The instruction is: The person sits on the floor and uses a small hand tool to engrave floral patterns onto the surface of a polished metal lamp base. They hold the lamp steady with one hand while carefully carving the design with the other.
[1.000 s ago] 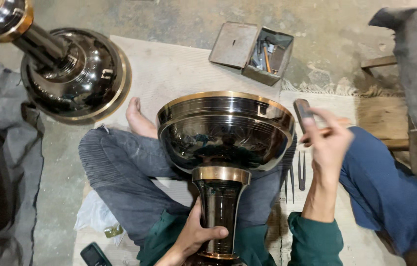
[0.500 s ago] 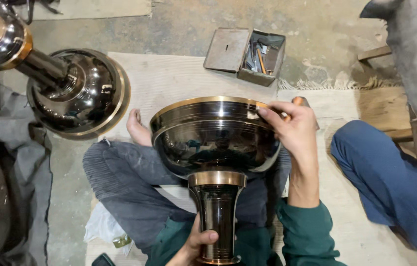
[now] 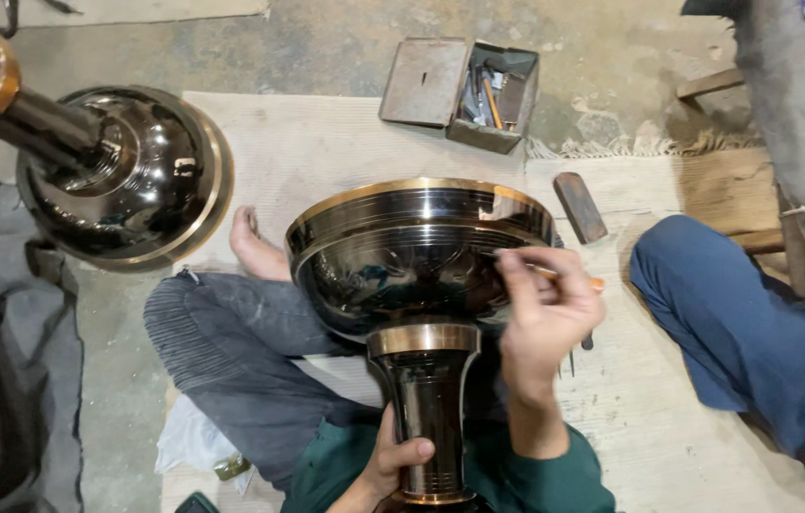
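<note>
Half a second earlier the right hand (image 3: 547,313) had gripped the rim of the bowl (image 3: 418,249); now it had dropped to the bowl's dark side, fingers pinched shut on a thin tool (image 3: 564,276) whose tip met the metal. The left hand (image 3: 395,463) had stayed wrapped tight around the stem (image 3: 426,410), low down, holding the bowl upright over the lap. The bowl itself had hardly shifted.

A second, similar vessel (image 3: 117,171) lay on its side to the left, on the mat (image 3: 307,142). An open metal box (image 3: 464,90) of small tools sat beyond the bowl, and a dark block (image 3: 580,206) lay just right of the rim. Another person's blue-clad leg (image 3: 744,323) filled the right side. The right forearm hid part of the stem's right edge.
</note>
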